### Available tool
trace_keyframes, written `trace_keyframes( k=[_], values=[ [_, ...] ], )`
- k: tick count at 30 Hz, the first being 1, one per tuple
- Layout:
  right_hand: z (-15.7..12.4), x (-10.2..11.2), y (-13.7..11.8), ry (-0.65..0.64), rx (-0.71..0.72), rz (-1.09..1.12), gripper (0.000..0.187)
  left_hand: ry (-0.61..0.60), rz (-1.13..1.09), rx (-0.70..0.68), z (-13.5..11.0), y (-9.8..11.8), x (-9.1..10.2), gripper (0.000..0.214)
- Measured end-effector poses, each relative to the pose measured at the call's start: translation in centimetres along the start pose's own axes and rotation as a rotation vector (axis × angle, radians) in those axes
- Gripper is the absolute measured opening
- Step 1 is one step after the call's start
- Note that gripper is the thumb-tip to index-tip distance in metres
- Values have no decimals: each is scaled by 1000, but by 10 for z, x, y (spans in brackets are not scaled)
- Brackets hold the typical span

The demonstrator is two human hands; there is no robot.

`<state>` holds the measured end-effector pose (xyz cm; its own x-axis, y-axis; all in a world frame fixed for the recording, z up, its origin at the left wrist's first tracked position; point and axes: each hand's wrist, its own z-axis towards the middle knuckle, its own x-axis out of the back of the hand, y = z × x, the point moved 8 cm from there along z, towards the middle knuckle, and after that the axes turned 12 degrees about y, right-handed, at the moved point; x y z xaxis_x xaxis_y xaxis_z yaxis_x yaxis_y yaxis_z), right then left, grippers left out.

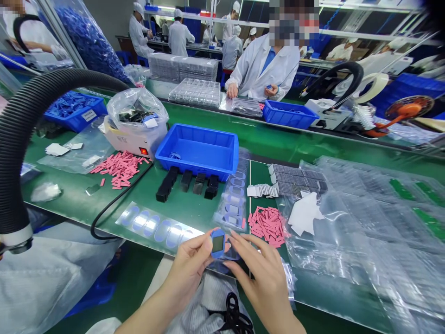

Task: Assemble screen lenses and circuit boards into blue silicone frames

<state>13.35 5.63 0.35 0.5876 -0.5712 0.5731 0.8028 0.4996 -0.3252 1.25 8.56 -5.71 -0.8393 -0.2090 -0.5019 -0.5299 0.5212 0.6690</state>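
Note:
Between the thumb and fingers of my left hand [191,257] is a small blue oval device housing [218,243] with a square grey-green display, held face up just over the table's front edge. My right hand [260,269] is close on its right side, fingers apart and stretched toward it; I cannot tell whether a fingertip touches it. Just left of the device lies a clear sheet of oval films [156,227]. Behind my hands runs a stack of oval clear film strips [235,195]. A heap of pink strips [267,226] is beyond my right hand.
A blue bin [198,160] stands behind several stacks of black pieces [167,184]. White and grey parts [297,178] and plastic trays [375,208] fill the right. A black hose [14,153] arches at left. Across the bench sits a co-worker [266,65].

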Motion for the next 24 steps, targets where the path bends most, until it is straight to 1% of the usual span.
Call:
trace_keyframes(
  k=[3,5,7,10,12,14,16,17,18,20,22,23,24],
  values=[
    [1,-3,-1,-46,30,13,24,-7,-15,0,1,2,0,25],
    [1,-3,0,-56,34,15,23,-18,-31,23,1,0,0,25],
    [1,-1,3,-53,21,7,23,-31,4,15,-1,-1,2,26],
    [1,-2,9,-47,-39,18,23,-67,114,-64,-7,-2,4,30],
    [-1,-6,15,-74,-115,74,23,-55,157,-101,-9,-2,6,29],
    [-5,-14,25,-120,-254,186,24,-20,156,-104,-9,-2,10,31],
    [-12,-19,40,-120,-450,350,23,3,126,-73,-8,-4,12,33],
    [-17,-19,47,-83,-549,446,23,14,97,-42,-8,-5,14,32],
    [-24,-15,55,-18,-642,542,23,29,62,-7,-10,-5,16,30],
    [-43,-4,65,151,-791,719,22,76,-23,45,-15,-3,20,25],
    [-71,2,63,208,-927,859,21,110,-147,63,-25,6,22,23],
    [-88,-5,54,94,-1030,922,22,108,-228,69,-31,11,21,21],
    [-104,-9,43,8,-1092,945,22,94,-314,78,-37,17,18,19]
  ],
)
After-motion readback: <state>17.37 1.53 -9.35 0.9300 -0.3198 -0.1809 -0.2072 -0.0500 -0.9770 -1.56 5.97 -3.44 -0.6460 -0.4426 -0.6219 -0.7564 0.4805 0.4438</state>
